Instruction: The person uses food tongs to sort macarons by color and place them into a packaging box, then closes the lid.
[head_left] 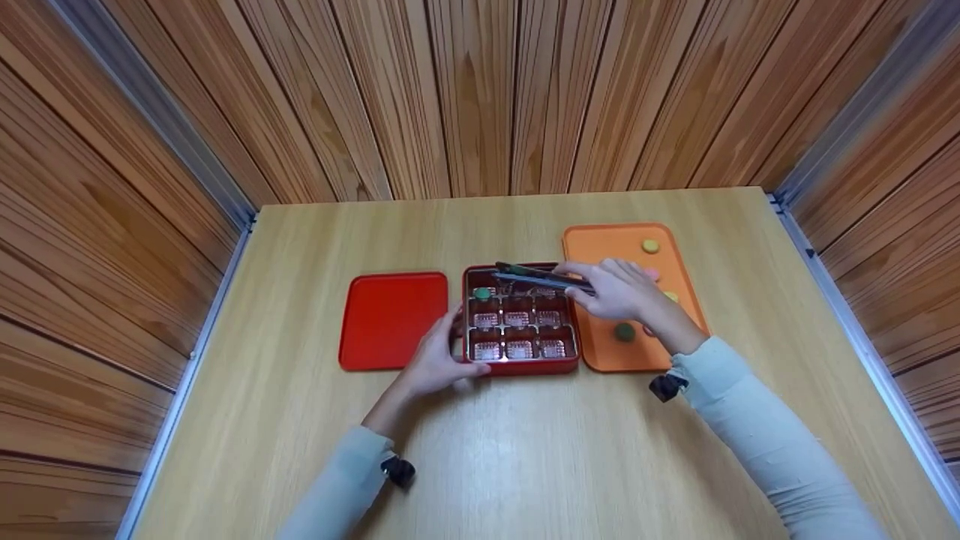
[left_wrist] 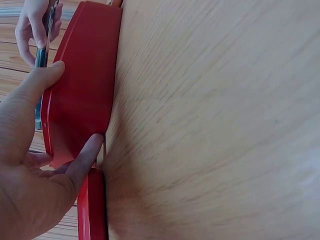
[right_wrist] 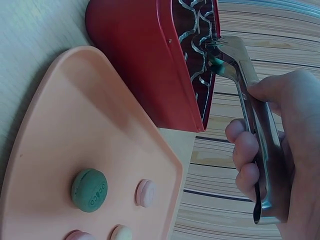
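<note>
A red box point(head_left: 520, 368) with a clear divided insert stands mid-table. My left hand point(head_left: 437, 358) grips its near left corner, thumb on the front side and fingers along the left side. My right hand point(head_left: 616, 289) holds metal tongs point(right_wrist: 267, 145) from above, thumb on one arm and fingers curled round the other. The tong tips are over the box's far left part, by a green macaron point(head_left: 482, 293) in the far left compartment. Whether the tips touch that macaron, I cannot tell. The other visible compartments hold no macarons; the tongs cover part of the far row.
To the right of the box lies an orange tray point(head_left: 600, 352) bearing several macarons, among them a dark green one point(right_wrist: 89, 190) and a pink one point(right_wrist: 146, 193). A red lid point(head_left: 394, 319) lies flat at the left. Wooden panels point(head_left: 480, 97) enclose the table.
</note>
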